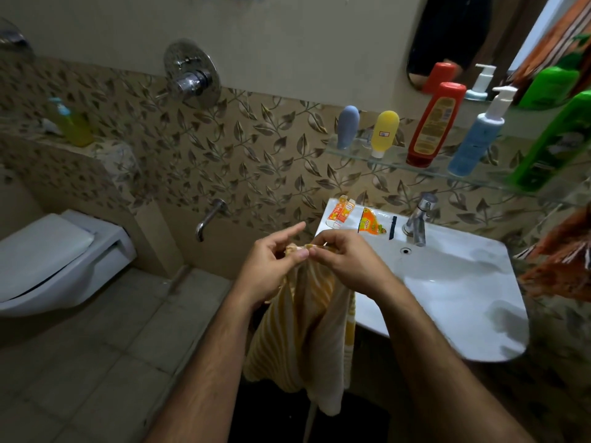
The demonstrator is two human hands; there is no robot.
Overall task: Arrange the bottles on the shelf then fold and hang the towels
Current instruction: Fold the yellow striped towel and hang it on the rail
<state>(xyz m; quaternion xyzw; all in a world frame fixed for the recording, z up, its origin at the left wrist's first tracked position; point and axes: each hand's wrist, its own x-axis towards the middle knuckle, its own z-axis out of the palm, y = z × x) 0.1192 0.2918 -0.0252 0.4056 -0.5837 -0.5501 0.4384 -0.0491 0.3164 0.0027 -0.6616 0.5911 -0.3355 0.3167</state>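
Left hand (267, 270), right hand (347, 265) pinch towel (303, 330) | top edge hidden

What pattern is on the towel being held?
Yellow and cream stripes on the towel, seen best in the head view.

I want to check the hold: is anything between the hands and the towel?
No. Left hand and right hand both pinch the towel at its top edge, with nothing between.
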